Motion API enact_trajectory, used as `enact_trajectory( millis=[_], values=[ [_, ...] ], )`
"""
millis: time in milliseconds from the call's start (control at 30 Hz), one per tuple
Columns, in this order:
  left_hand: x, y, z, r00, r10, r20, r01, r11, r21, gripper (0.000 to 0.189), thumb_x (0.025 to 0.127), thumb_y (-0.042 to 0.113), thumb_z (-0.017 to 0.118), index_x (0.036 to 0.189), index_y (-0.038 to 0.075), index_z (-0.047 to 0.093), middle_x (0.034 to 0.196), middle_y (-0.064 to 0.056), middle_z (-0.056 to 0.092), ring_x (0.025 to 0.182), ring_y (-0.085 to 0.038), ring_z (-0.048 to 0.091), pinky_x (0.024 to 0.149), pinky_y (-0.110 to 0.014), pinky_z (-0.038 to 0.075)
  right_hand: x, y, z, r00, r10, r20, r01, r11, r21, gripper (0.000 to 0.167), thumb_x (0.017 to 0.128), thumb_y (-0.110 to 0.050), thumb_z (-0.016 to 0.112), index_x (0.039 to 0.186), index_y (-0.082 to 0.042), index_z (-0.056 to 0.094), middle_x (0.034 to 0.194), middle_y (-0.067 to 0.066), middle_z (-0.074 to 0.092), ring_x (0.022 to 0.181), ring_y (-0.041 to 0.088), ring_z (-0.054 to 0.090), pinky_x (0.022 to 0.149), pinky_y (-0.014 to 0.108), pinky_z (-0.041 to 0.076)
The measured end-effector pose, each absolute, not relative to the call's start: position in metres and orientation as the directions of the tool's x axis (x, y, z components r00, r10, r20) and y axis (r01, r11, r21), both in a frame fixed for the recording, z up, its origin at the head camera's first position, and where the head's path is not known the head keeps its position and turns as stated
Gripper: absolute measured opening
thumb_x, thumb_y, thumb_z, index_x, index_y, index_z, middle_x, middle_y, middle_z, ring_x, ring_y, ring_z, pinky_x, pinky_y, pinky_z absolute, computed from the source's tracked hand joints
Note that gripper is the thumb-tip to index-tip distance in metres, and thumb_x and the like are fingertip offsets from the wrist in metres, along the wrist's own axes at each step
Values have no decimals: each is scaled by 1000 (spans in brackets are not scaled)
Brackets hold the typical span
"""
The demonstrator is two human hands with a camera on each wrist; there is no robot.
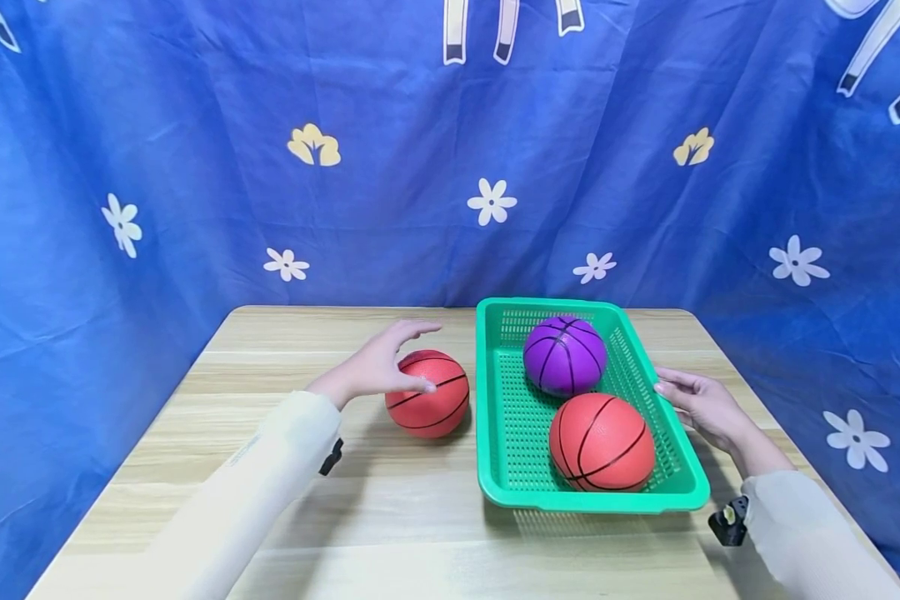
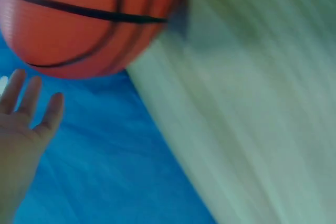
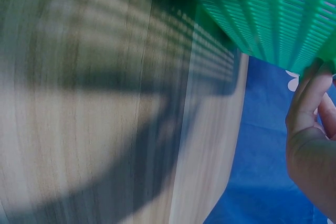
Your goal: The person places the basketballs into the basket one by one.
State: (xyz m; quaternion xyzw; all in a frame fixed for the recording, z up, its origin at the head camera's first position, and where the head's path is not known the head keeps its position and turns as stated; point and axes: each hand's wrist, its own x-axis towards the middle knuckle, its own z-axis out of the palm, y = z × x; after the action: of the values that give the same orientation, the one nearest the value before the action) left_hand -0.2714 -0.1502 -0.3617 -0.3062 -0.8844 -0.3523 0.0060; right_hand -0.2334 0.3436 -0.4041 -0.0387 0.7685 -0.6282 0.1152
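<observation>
My left hand (image 1: 378, 364) is spread beside an orange-red toy basketball (image 1: 437, 408) on the table. Its thumb crosses in front of the ball while the other fingers reach past the top. In the left wrist view, a gap shows between the fingers (image 2: 51, 113) and the ball (image 2: 89, 30). A green plastic basket (image 1: 487, 400) stands right of that ball, holding a purple basketball (image 1: 565, 357) at the back and another orange-red one (image 1: 602, 443) at the front. At the basket's right rim, my right hand (image 1: 708, 407) grips the edge, fingertips against the outer side.
A light wood-grain table (image 1: 270, 467) carries everything. Behind it and at both sides hangs a blue curtain (image 1: 390, 208) with printed flowers. In the right wrist view, the table's edge and the basket's slatted side wall (image 3: 262, 14) lie close to the right hand.
</observation>
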Motion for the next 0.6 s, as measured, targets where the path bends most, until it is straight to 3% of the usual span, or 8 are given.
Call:
enact_trajectory(
  millis=[167, 300, 600],
  values=[
    [-267, -163, -381, -828, 535, 165, 487, 541, 686, 97, 66, 34, 87, 146, 15, 36, 143, -11, 37, 125, -35, 39, 95, -52, 43, -233, 345, -405, -970, -204, -137, 91, 217, -972, 67, 98, -27, 54, 147, 7, 22, 120, -4, 55, 98, 6, 62, 85, 32, 52],
    [-266, -168, -397, -836, 531, 140, 447, 509, 736, 104, 65, 31, 88, 148, 12, 30, 142, -14, 36, 126, -33, 39, 95, -50, 43, -233, 346, -404, -969, -203, -139, 94, 215, -972, 68, 98, -27, 54, 147, 7, 22, 120, -4, 54, 98, 6, 62, 85, 32, 52],
    [-264, -172, -420, -866, 485, 125, 374, 460, 805, 107, 62, 26, 90, 149, 17, 29, 142, -15, 35, 126, -36, 39, 93, -51, 45, -234, 345, -404, -968, -207, -139, 97, 203, -974, 68, 98, -27, 55, 147, 7, 22, 116, -9, 56, 98, 7, 62, 85, 32, 52]
  ],
)
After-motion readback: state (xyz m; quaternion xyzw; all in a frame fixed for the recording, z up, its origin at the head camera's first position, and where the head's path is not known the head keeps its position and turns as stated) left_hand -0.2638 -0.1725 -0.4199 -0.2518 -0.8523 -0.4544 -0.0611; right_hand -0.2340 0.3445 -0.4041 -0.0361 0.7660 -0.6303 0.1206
